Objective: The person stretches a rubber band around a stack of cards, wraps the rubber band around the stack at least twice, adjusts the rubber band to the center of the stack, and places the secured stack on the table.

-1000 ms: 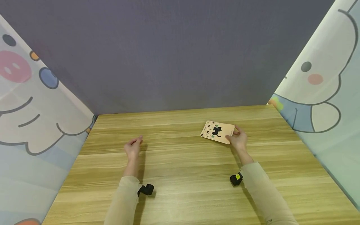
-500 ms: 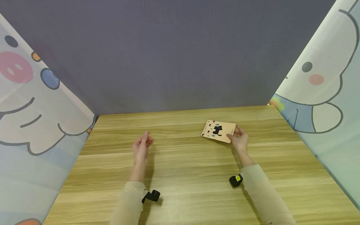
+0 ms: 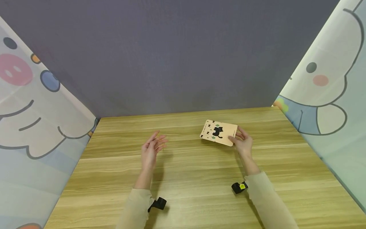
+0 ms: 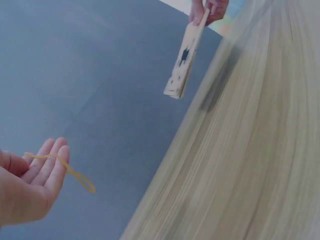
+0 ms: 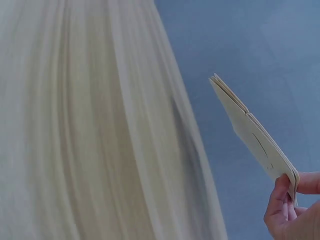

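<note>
A thin cream booklet (image 3: 218,132) with rounded corners and a black cat print is held above the table by my right hand (image 3: 243,145), thumb on its printed face and fingers behind. In the right wrist view its edge shows stacked layers and a small notch midway along. My left hand (image 3: 150,152) hovers left of the booklet, well apart from it, palm turned up. The left wrist view shows its thumb and index finger pinching a yellow rubber band (image 4: 70,172), which crosses the other extended fingers and dangles in a loop past them.
Both hands are over a wood-grain table (image 3: 194,184). A dark grey panel (image 3: 183,57) rises at its back edge, and cartoon-printed curtains (image 3: 328,92) flank both sides. A black camera (image 3: 160,203) sticks out from the left sleeve, another from the right.
My left hand has moved right toward the booklet, and its fingers have spread from a bunched pinch. My right hand keeps its grip; the booklet has shifted slightly left.
</note>
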Demonstrator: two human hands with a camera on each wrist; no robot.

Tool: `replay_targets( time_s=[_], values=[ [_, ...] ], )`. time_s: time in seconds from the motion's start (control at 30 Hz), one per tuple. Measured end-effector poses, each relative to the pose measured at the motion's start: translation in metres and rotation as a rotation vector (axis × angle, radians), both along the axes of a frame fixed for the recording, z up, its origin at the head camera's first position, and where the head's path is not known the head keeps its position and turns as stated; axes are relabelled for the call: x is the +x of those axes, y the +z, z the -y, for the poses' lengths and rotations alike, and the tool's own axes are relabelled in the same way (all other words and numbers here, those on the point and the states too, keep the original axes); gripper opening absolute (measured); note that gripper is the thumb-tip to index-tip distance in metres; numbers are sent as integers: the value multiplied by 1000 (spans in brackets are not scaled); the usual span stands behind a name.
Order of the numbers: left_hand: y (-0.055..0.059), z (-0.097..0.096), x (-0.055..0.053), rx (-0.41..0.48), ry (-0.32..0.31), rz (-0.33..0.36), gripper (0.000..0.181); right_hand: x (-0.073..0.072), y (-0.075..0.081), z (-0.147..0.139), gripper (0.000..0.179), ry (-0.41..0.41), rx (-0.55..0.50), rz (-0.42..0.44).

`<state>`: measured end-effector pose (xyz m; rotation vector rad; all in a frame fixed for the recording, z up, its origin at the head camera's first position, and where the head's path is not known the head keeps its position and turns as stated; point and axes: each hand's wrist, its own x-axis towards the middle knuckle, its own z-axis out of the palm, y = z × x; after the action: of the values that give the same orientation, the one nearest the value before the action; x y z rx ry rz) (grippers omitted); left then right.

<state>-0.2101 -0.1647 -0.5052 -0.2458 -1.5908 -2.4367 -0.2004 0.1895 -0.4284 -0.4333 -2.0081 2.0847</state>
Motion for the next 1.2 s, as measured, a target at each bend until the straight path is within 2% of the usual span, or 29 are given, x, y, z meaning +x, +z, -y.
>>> replay_targets(
  time_s=[0.03, 0.07, 0.13, 0.2, 0.27, 0.37, 0.43, 0.5, 0.57, 0.73, 0.77, 0.8, 0.93, 1.0, 1.03, 1.1, 1.17, 1.2],
  values=[
    [-1, -1, 0, -16, -4, -13, 36, -3, -8, -3, 67, 8, -22, -24],
    [5, -5, 4, -33, -7, -24, 37, -6, -17, -5, 68, 11, -33, -43],
    [26, -13, 16, -77, -4, -42, 39, -13, -33, -11, 70, 40, -75, -82],
    [46, -22, 28, -86, -21, -95, 41, -22, -52, -18, 70, 57, -139, -122],
    [72, -32, 43, -125, -2, -108, 43, -27, -61, -21, 71, 83, -162, -148],
    [84, -40, 49, -151, 15, -115, 49, -33, -73, -22, 73, 89, -156, -157],
    [90, -44, 52, -181, 51, -72, 53, -33, -75, -21, 74, 98, -146, -153],
    [89, -47, 51, -185, 70, -50, 56, -34, -77, -19, 74, 90, -133, -149],
    [88, -49, 50, -186, 93, -37, 59, -31, -73, -17, 73, 114, -181, -155],
    [83, -56, 48, -205, 122, -65, 65, -28, -70, -10, 71, 124, -250, -170],
    [82, -58, 47, -208, 121, -65, 65, -30, -74, -9, 71, 106, -243, -170],
    [82, -60, 48, -198, 114, -61, 66, -25, -63, -4, 70, 104, -234, -144],
    [82, -66, 50, -153, 71, -32, 69, -20, -59, 0, 69, 153, -274, -169],
    [82, -69, 50, -116, 49, -25, 72, -7, -42, 7, 67, 195, -310, -176],
    [82, -70, 51, -106, 41, -19, 73, -8, -46, 6, 68, 212, -328, -197],
    [82, -72, 51, -80, 22, -13, 75, 1, -29, 11, 67, 224, -347, -181],
    [82, -74, 52, -68, 6, -6, 76, 7, -19, 16, 68, 210, -336, -158],
    [82, -75, 53, -63, -1, -2, 76, 4, -25, 15, 69, 197, -312, -154]
  ],
)
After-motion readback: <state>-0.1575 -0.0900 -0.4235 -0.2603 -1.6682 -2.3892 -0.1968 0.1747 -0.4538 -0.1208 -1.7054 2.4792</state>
